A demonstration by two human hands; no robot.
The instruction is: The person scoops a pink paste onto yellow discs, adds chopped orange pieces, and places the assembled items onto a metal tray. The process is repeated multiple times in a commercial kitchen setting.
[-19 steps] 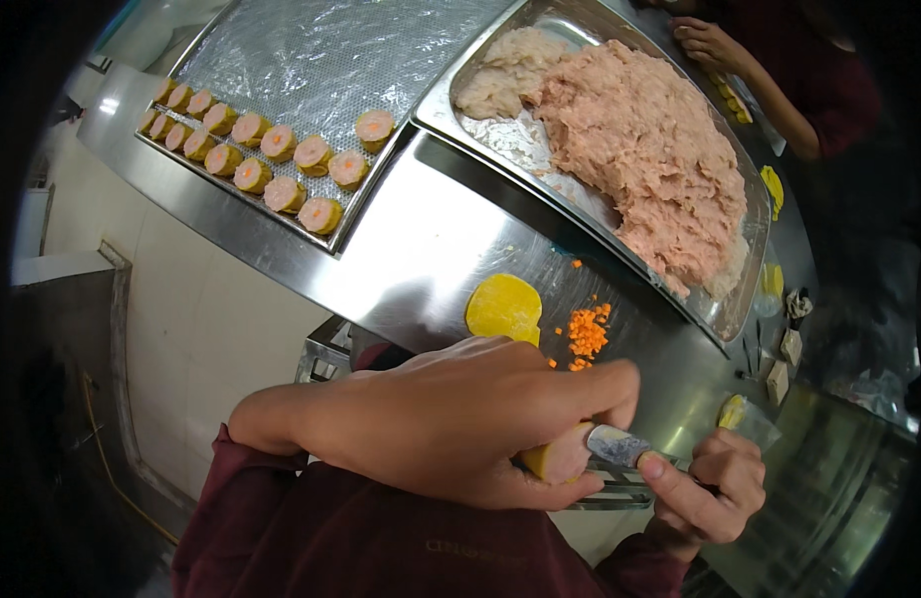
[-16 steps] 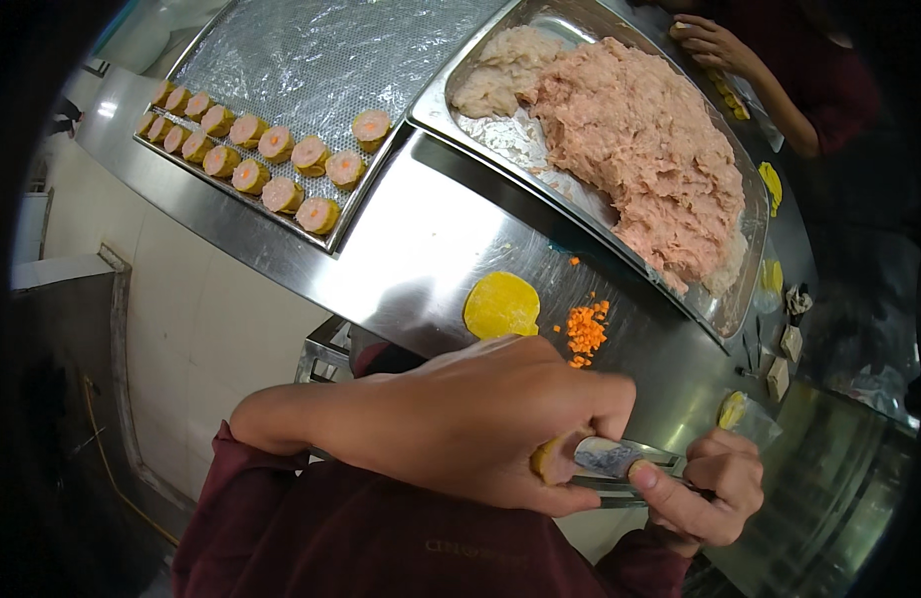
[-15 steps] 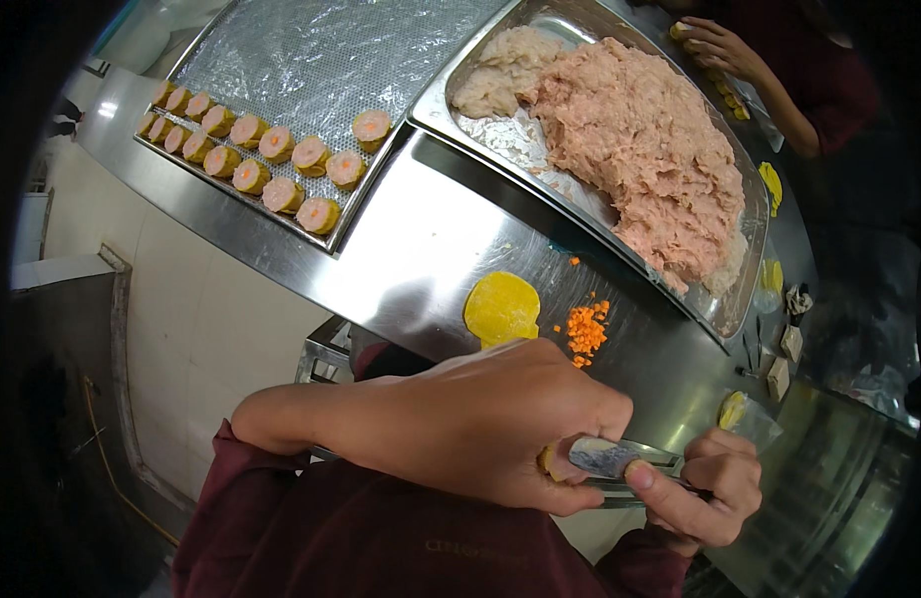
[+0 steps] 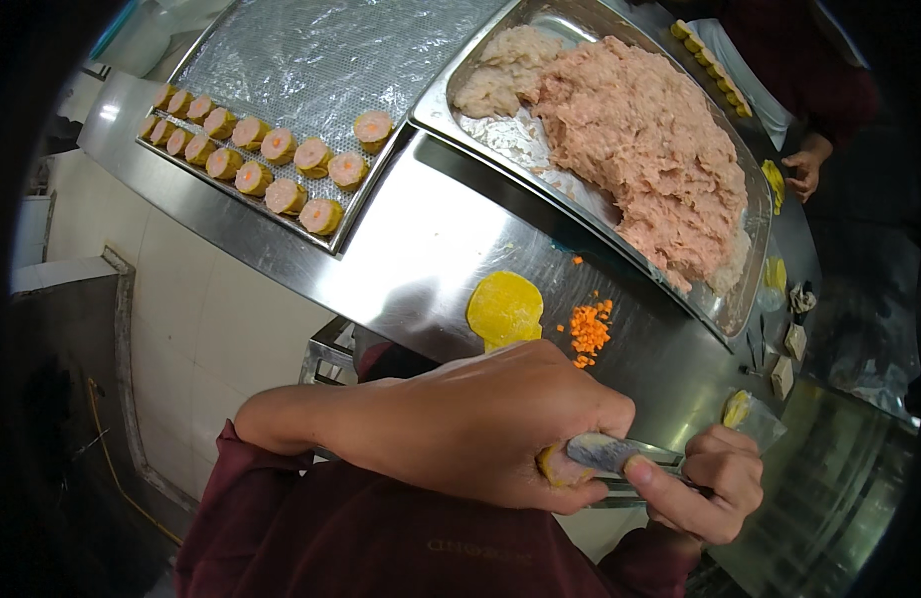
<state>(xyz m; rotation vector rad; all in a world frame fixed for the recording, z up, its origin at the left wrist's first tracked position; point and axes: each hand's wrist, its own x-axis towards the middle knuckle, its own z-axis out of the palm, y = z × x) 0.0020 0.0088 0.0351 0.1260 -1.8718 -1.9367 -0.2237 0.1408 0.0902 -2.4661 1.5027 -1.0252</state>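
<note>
My left hand (image 4: 480, 424) is closed round an open-topped dumpling (image 4: 558, 466), with a yellow wrapper edge and pale pink filling showing at the thumb side. Between the fingers and thumb of my right hand (image 4: 708, 490) is a narrow metal spatula (image 4: 598, 452), its blade smeared with filling and reaching to the dumpling's top. Just beyond my left hand, round yellow wrappers (image 4: 504, 307) lie on the steel table (image 4: 421, 264). A small heap of diced carrot (image 4: 589, 330) sits to their right.
At the far left, a plastic-lined tray (image 4: 326, 60) carries rows of finished dumplings (image 4: 284, 196). A deep metal pan (image 4: 446, 95) holds a big mound of pink minced filling (image 4: 640, 149). Across the table, a co-worker's hand (image 4: 807, 167) is near more yellow wrappers (image 4: 773, 186).
The spatula blade has shifted slightly left and uncovers more of the dumpling's top. The co-worker's hand has left the far row of dumplings and come lower. My left hand keeps its grip.
</note>
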